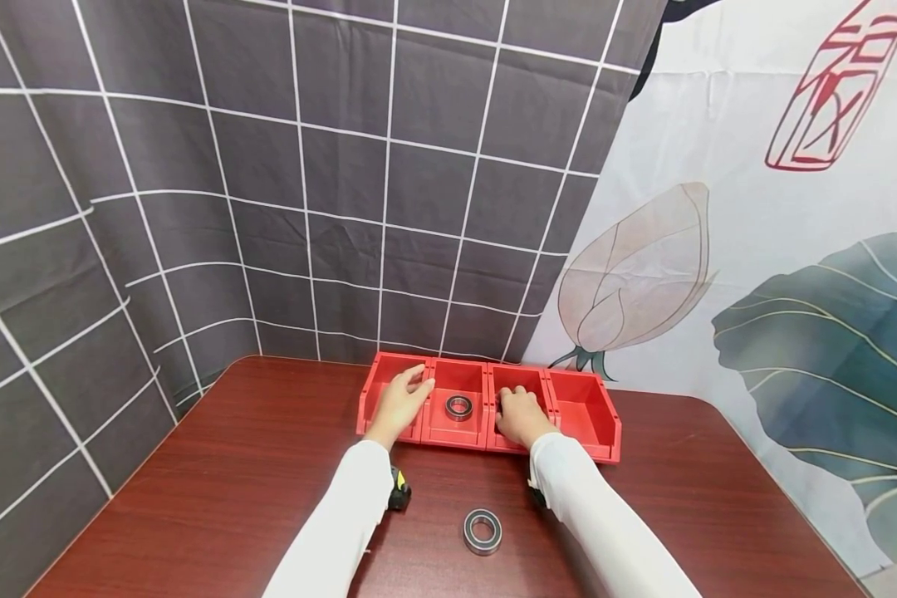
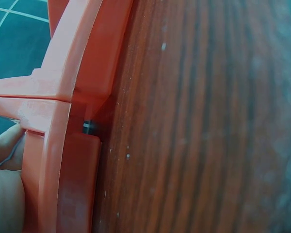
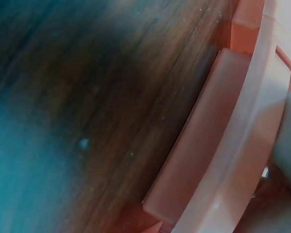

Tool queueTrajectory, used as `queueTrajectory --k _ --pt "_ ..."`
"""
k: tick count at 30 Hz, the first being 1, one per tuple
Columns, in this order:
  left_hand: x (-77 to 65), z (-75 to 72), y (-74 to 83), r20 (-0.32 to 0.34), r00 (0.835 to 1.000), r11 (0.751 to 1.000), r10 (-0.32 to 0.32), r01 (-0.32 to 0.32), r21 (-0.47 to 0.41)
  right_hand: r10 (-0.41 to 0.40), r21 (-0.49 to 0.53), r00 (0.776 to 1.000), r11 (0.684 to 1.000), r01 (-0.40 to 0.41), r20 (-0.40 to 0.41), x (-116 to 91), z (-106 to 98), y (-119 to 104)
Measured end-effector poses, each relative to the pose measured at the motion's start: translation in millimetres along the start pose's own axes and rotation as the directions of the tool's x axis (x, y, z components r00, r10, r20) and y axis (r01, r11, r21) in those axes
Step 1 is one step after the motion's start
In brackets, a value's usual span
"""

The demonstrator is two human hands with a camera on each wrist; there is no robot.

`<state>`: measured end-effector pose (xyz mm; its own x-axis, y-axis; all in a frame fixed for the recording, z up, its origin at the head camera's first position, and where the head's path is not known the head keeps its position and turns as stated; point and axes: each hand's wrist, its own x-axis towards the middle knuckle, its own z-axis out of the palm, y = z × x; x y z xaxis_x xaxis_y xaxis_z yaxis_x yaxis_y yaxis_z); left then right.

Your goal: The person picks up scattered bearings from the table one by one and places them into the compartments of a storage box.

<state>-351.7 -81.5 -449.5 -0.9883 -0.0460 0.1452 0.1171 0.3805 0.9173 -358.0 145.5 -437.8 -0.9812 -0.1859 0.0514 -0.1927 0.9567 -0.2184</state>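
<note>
A row of red bins [image 1: 486, 446] with several compartments stands at the back of the table. My left hand [image 1: 398, 405] is over the leftmost compartment, thumb and fingers apart with nothing between them, close to the divider. A ball bearing [image 1: 459, 406] lies flat in the second compartment. My right hand [image 1: 522, 415] reaches down into the third, fingers curled at a dark ring-like bearing [image 1: 498, 404] mostly hidden by the hand. Another bearing [image 1: 482, 531] lies on the table between my forearms. In both wrist views, the bin walls [image 2: 53, 126] [image 3: 233, 160] partly cover the hands.
The rightmost compartment [image 1: 585, 419] is beside my right hand. A dark wrist device with a yellow mark [image 1: 399, 488] shows under the left sleeve. Behind the brown wooden table [image 1: 269, 465] hang a grey gridded cloth [image 1: 344, 208] and a white printed one [image 1: 673, 133].
</note>
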Motion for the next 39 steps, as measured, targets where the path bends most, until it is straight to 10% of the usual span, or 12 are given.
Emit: queueTrajectory --k 17,39 --pt "-0.5 0.4 -0.1 0.008 1.000 1.000 -0.013 0.013 0.001 -0.092 -0.013 0.993 0.996 0.091 -0.077 -19.8 -9.1 -1.4" --pt "4.6 1.9 -6.4 0.006 1.000 1.000 -0.001 0.001 -0.008 -0.276 -0.021 0.927 0.960 0.280 -0.255 -65.2 -22.4 1.2"
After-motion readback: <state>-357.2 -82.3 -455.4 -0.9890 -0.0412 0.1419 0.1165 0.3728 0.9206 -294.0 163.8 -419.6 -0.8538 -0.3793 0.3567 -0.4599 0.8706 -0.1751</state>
